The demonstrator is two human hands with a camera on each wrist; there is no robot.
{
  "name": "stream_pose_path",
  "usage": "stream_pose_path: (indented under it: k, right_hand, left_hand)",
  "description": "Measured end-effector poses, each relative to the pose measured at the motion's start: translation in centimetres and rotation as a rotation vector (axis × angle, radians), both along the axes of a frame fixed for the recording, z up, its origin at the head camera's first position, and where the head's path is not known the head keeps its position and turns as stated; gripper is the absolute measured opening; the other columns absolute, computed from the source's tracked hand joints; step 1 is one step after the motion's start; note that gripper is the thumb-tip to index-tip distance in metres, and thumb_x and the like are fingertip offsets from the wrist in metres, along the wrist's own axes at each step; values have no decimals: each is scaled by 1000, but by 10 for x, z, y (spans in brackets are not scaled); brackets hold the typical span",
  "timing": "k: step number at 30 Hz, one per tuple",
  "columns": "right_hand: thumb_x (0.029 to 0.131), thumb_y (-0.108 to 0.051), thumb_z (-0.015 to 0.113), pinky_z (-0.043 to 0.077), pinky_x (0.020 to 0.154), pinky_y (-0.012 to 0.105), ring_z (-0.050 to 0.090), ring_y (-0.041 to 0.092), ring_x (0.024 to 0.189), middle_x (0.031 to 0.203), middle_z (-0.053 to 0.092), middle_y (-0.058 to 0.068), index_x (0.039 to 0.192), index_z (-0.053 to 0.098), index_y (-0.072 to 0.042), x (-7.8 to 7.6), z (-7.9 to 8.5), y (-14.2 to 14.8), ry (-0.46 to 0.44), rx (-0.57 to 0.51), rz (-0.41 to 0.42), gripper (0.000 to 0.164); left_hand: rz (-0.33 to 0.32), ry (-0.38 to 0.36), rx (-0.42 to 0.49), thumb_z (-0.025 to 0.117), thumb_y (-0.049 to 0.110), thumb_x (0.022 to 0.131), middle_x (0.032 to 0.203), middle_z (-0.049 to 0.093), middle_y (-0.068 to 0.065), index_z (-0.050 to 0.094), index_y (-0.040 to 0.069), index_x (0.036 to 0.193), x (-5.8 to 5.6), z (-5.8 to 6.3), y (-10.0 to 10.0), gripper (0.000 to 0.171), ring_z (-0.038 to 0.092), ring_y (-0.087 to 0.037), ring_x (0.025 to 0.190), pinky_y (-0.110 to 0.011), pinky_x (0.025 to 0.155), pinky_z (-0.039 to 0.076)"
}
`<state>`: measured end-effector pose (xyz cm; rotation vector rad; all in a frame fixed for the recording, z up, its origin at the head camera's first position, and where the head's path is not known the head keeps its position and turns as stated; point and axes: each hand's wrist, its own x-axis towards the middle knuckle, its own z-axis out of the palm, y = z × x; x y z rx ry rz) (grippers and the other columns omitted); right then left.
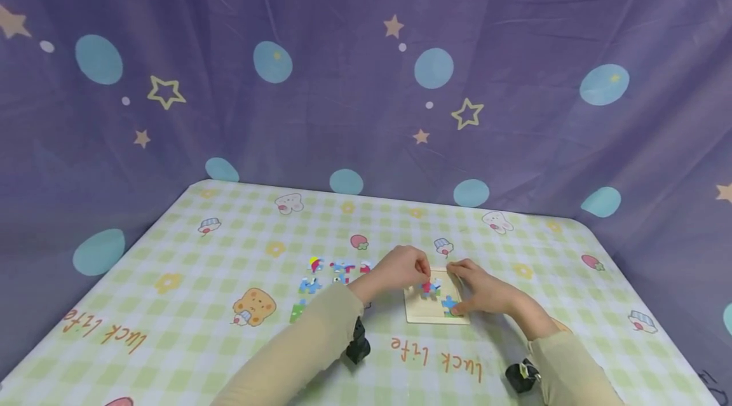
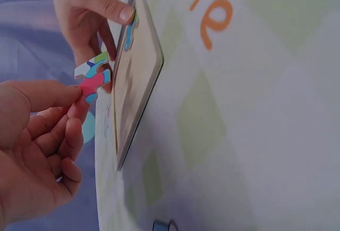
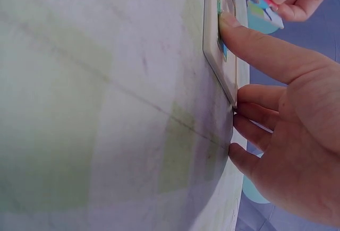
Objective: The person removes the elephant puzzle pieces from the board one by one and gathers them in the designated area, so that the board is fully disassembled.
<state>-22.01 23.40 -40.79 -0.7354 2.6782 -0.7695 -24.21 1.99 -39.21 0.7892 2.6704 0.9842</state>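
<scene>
The left hand (image 1: 400,271) is pinching a red-and-blue puzzle piece (image 2: 94,85) between thumb and fingertips, just over the wooden tray (image 1: 420,312). The right hand (image 1: 486,295) is bracing that tray, thumb pressing a blue piece (image 1: 448,303). A crooked push could be jamming the piece or skidding the tray.

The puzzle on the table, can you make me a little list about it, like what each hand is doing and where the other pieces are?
Board: pale wooden puzzle tray, flat on the green checked tablecloth
Left hand: pinches a pink and blue jigsaw piece over the tray
Right hand: thumb presses a blue piece lying in the tray, fingers against the tray's edge
Loose pieces: scattered on the cloth, on the left hand's side of the tray
Backdrop: purple curtain with stars and blue dots
</scene>
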Motion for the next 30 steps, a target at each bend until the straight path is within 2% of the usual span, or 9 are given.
stream_pose_path:
  k: [13, 22, 25, 30]
  right_hand:
    - [69, -32, 77, 28, 101, 52, 30, 38, 127, 137, 31, 20, 137, 33, 6, -2, -4, 1, -27, -15, -23, 89]
    - [69, -32, 77, 29, 100, 52, 29, 39, 128, 137, 30, 21, 137, 32, 6, 0, -3, 1, -36, -8, -30, 90]
    - [69, -32, 78, 28, 101, 52, 29, 39, 128, 137, 30, 21, 137, 32, 6, 0, -2, 1, -30, -9, -35, 90]
    - [69, -32, 77, 28, 101, 53, 28, 40, 128, 138, 29, 21, 137, 32, 5, -1, -2, 1, -36, -13, -33, 90]
  left_hand:
    - [22, -9, 9, 69, 16, 79, 67, 59, 9, 65, 19, 71, -5, 4, -36, 9, 51, -7, 59, -22, 57, 42]
    - [33, -66, 51, 67, 13, 80, 69, 61, 5, 65, 16, 74, -5, 4, -64, 7, 51, -10, 59, -24, 57, 42]
    - [27, -48, 56, 68, 11, 79, 66, 62, 1, 66, 14, 73, -5, 5, -72, 7, 54, -15, 57, -23, 53, 42]
    - [11, -17, 26, 69, 10, 77, 70, 59, 3, 67, 14, 72, -7, 1, -87, 8, 53, -13, 65, -23, 56, 42]
